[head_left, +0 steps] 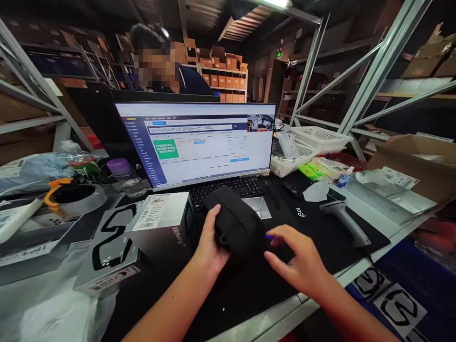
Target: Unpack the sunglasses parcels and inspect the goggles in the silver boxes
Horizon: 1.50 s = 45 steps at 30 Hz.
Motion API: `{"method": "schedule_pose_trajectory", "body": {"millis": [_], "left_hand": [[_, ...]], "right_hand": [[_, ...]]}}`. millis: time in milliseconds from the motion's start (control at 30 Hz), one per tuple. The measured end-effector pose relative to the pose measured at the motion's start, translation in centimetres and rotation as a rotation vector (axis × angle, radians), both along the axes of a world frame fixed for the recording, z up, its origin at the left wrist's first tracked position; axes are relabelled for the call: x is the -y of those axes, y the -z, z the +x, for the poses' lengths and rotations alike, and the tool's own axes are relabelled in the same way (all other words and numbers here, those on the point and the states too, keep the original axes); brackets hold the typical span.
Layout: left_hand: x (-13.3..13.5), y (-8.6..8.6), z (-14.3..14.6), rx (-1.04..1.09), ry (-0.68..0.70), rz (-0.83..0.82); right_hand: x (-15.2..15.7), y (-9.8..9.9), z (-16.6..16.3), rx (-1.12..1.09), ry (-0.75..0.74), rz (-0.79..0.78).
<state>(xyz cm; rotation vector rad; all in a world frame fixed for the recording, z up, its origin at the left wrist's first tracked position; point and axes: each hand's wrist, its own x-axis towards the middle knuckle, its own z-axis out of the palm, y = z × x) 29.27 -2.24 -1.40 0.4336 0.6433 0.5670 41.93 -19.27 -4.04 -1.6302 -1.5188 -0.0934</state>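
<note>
In the head view, my left hand (213, 237) grips a black soft case (237, 223), thumb on its upper side and the other fingers mostly hidden beneath. The case has a seam across it and a small loop near my thumb; it is held tilted above the desk mat. Just right of the case is my right hand (299, 259), thumb and index finger apart, with a small blue bit (270, 236) at the index fingertip. Whether that bit belongs to the case I cannot tell. Left of the case stand product boxes marked Wakening (178, 235), with goggle-like pictures.
A monitor (199, 142) and keyboard (204, 192) stand behind the case. To the right lie a handheld scanner (345, 221), a mouse (292, 190) and white baskets (295, 159). A tape roll (76, 197) is at left. Another person (190, 80) is beyond the monitor.
</note>
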Motion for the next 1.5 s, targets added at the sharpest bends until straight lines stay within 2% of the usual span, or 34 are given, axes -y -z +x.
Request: {"method": "schedule_pose_trajectory", "body": {"millis": [100,200,267,333,400,500,633,700,833,900,967,1033,1100,1200,1233,1267,1300,1333,1433,1467,1500], "left_hand": [[0.3,0.3,0.0,-0.011,0.012,0.026],[0.6,0.9,0.2,-0.012,-0.013,0.092],[0.9,1.4,0.4,0.003,-0.04,0.156],[1.2,1.8,0.5,0.01,-0.047,0.219],[1.6,2.2,0.4,0.003,-0.065,0.268],[2.0,2.5,0.1,0.006,-0.049,0.277],[2.0,2.2,-0.2,0.045,0.05,0.252],[2.1,2.0,-0.3,0.06,0.05,0.276],[2.4,1.9,-0.6,0.119,0.124,0.372],[2.7,2.1,-0.8,0.105,0.134,0.505],[2.9,2.2,-1.2,0.028,0.09,0.687],[3.1,2.2,-1.6,-0.073,0.04,0.845],[3.4,2.2,-1.9,-0.163,0.026,0.946],[4.0,2.6,-1.9,-0.195,0.11,1.001],[4.2,2.9,-1.7,-0.193,0.142,0.992],[4.3,3.2,-1.4,-0.203,0.155,0.982],[4.3,3.4,-1.1,-0.222,0.143,0.976],[4.2,3.7,-0.8,-0.244,0.109,0.98],[3.6,3.9,-0.2,-0.278,-0.057,1.026],[3.4,3.8,-0.1,-0.287,-0.119,1.036],[3.2,3.7,0.0,-0.305,-0.183,1.041]], "right_hand": [[0.6,-1.4,0.2,0.125,0.034,0.048],[-0.1,-2.9,0.1,0.357,0.016,0.11],[-1.3,-3.7,-0.1,0.501,-0.038,0.044],[-2.7,-4.1,-0.3,0.544,-0.123,-0.049],[-3.8,-4.2,-0.4,0.519,-0.203,-0.09],[-4.6,-3.8,-0.2,0.392,-0.264,-0.04],[-4.9,-3.0,1.2,0.103,-0.123,0.118],[-5.6,-3.1,2.0,0.049,-0.056,0.151],[-8.6,-4.8,3.3,-0.026,0.002,0.154],[-10.6,-6.2,4.0,-0.106,0.077,0.14],[-12.5,-7.4,4.7,-0.2,0.071,0.068],[-14.3,-8.1,5.4,-0.272,-0.018,-0.032],[-15.9,-8.3,5.9,-0.317,-0.142,-0.198],[-17.5,-8.0,6.6,-0.349,-0.343,-0.571],[-17.6,-7.9,6.8,-0.346,-0.387,-0.663],[-17.5,-7.9,6.9,-0.334,-0.391,-0.691],[-17.0,-8.1,7.0,-0.313,-0.347,-0.643],[-16.1,-8.3,7.0,-0.29,-0.263,-0.525],[-11.3,-8.8,5.9,-0.271,0.039,-0.026],[-9.4,-8.5,5.2,-0.283,0.076,0.079],[-7.5,-8.0,4.4,-0.303,0.05,0.136]]}}
